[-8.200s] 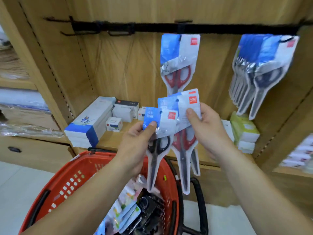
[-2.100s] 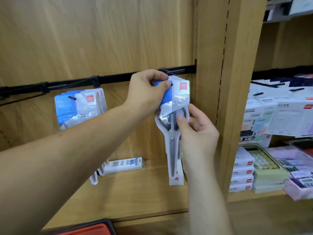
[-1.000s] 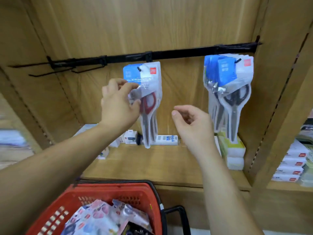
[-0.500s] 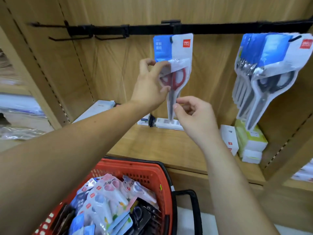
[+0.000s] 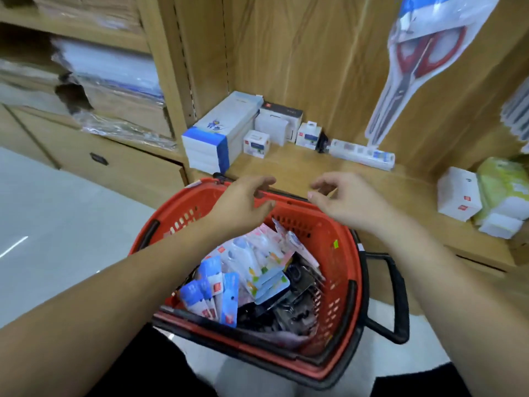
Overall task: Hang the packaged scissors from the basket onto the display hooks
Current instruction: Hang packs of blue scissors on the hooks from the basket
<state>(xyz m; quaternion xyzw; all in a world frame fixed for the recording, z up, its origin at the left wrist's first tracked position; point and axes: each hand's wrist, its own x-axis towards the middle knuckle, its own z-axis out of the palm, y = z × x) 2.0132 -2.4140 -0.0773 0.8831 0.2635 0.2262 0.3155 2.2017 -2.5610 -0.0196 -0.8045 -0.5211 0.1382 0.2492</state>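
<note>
Head, packaged scissors [image 5: 211, 293] (seemingly blue-carded), red basket [image 5: 329, 239]

The top edge cuts off the hanging scissors pack [image 5: 418, 63].

The basket [image 5: 335, 270] sits before the shelf [image 5: 300, 167], with packaged scissors [image 5: 217, 293] heaped inside. Above its far rim hover the left hand [image 5: 243, 207] and right hand [image 5: 346, 202] — side by side, apart. Boxes [image 5: 220, 130] line the shelf's back; a hanging scissors pack [image 5: 412, 61] dangles above its right part.

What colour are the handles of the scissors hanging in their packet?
The handles are red, seen in the head view.
</note>
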